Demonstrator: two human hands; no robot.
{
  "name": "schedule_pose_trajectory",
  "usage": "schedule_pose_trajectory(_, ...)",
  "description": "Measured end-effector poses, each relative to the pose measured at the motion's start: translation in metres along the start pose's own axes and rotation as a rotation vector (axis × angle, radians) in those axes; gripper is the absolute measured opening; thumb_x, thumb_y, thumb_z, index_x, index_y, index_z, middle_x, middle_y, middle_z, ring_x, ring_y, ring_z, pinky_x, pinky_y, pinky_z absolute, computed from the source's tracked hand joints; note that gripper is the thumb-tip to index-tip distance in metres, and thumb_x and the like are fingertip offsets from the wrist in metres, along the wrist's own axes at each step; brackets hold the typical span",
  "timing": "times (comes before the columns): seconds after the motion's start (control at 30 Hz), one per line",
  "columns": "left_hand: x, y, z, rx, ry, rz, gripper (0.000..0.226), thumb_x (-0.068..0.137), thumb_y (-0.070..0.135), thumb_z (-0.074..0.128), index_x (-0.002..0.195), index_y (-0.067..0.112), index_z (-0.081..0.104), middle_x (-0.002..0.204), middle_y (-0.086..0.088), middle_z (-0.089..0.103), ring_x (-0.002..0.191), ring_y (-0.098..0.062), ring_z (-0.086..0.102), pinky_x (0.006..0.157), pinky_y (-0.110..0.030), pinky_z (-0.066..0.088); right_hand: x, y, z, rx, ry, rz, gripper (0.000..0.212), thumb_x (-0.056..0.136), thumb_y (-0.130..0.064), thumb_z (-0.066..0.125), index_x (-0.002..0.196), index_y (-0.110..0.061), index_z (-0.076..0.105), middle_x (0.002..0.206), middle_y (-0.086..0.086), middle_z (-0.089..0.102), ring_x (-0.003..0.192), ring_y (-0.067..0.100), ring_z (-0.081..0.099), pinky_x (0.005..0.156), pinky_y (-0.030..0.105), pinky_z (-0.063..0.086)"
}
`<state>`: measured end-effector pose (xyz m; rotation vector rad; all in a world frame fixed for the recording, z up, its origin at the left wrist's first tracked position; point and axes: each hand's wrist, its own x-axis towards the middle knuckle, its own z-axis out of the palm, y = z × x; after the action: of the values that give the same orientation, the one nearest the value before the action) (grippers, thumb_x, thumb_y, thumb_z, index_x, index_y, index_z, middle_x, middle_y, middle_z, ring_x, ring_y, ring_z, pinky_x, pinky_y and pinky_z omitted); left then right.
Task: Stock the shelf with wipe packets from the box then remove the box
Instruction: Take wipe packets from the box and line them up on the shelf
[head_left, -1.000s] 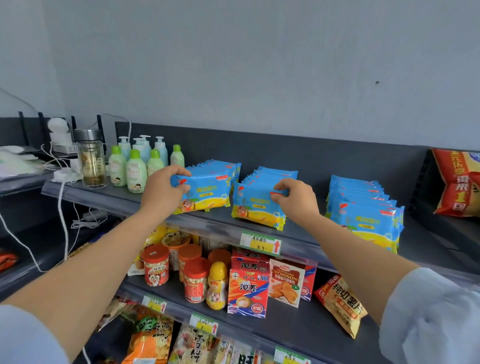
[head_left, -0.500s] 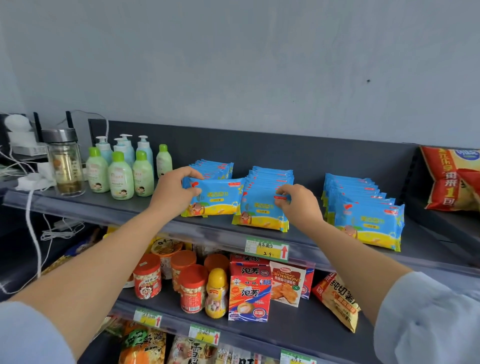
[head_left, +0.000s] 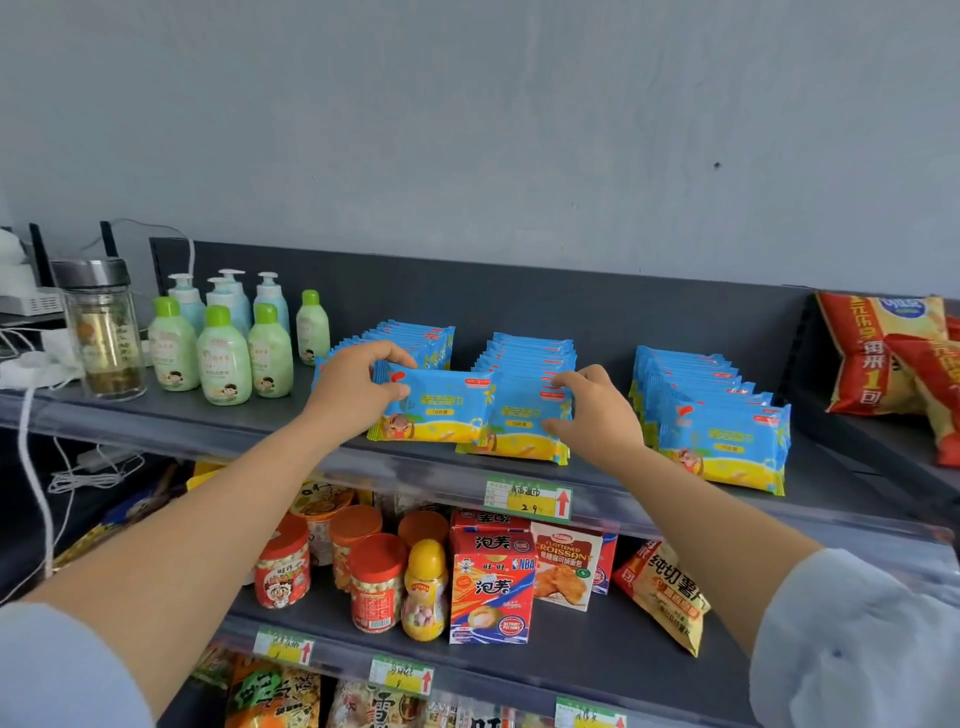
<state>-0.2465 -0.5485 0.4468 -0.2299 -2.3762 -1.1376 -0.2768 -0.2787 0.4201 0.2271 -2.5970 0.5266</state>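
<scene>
Three rows of blue and yellow wipe packets stand on the top grey shelf (head_left: 260, 415). My left hand (head_left: 353, 389) grips the left end of the front packet of the left row (head_left: 434, 408). My right hand (head_left: 597, 410) holds the right end of the front packet of the middle row (head_left: 519, 421). The two front packets touch, the left one overlapping the middle one's edge. A third row of wipe packets (head_left: 722, 431) stands apart to the right. No box is in view.
Green and blue lotion bottles (head_left: 223, 353) and a glass flask (head_left: 101, 332) stand left of the wipes. Red snack bags (head_left: 883, 353) lie at the right. A price tag (head_left: 527, 499) hangs on the shelf edge. Jars and cartons (head_left: 491, 587) fill the shelf below.
Both hands slid the left and middle rows of packets toward each other; a gap separated them a second ago and their front packets now touch. The view shifted left.
</scene>
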Motion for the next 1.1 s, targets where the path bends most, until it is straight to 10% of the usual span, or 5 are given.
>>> schedule_pose_trajectory(0.23, 0.003, 0.011, 0.005, -0.022, -0.019, 0.033, 0.025, 0.082, 0.004, 0.07, 0.091, 0.027, 0.065, 0.11, 0.012, 0.058, 0.101, -0.015, 0.056, 0.089, -0.037, 0.048, -0.003, -0.006, -0.008, 0.077, 0.098, -0.068, 0.05, 0.086, -0.029, 0.064, 0.133, -0.021, 0.051, 0.131, -0.002, 0.049, 0.12, 0.015, 0.045, 0.093, 0.032, 0.047)
schedule_pose_trajectory(0.47, 0.006, 0.025, 0.027, -0.084, -0.064, 0.083, 0.024, 0.083, 0.005, 0.07, 0.091, 0.027, 0.064, 0.079, 0.014, 0.055, 0.056, -0.004, 0.037, 0.058, -0.024, 0.035, -0.01, -0.024, -0.03, 0.442, -0.01, -0.04, 0.046, 0.084, -0.033, 0.069, 0.127, -0.024, 0.056, 0.101, -0.004, 0.063, 0.096, 0.01, 0.059, 0.084, 0.026, 0.048)
schedule_pose_trajectory(0.63, 0.005, 0.041, 0.046, -0.174, -0.129, 0.098, 0.031, 0.083, 0.007, 0.07, 0.086, 0.036, 0.062, 0.105, 0.012, 0.061, 0.088, -0.017, 0.061, 0.081, -0.039, 0.051, -0.014, -0.01, -0.043, 0.454, 0.062, 0.07, 0.028, 0.081, -0.024, 0.075, 0.105, -0.021, 0.06, 0.078, 0.0, 0.057, 0.067, 0.012, 0.053, 0.066, 0.032, 0.051)
schedule_pose_trajectory(0.9, -0.006, 0.077, 0.095, -0.209, -0.232, 0.151, 0.042, 0.087, 0.002, 0.065, 0.122, 0.022, 0.056, 0.112, 0.0, 0.057, 0.081, -0.004, 0.059, 0.06, -0.01, 0.044, -0.043, 0.036, -0.071, 0.443, 0.193, 0.231, 0.024, 0.082, -0.017, 0.074, 0.099, -0.019, 0.058, 0.064, -0.005, 0.046, 0.06, 0.011, 0.046, 0.057, 0.024, 0.043)
schedule_pose_trajectory(1.1, -0.016, 0.11, 0.138, -0.131, -0.332, 0.148, 0.065, 0.088, 0.008, 0.065, 0.143, 0.024, 0.034, 0.133, -0.003, 0.049, 0.107, -0.017, 0.057, 0.09, -0.033, 0.047, -0.06, 0.079, -0.094, 0.399, 0.255, 0.304, 0.024, 0.082, -0.017, 0.074, 0.1, -0.02, 0.058, 0.066, -0.001, 0.051, 0.063, 0.014, 0.051, 0.065, 0.035, 0.049)
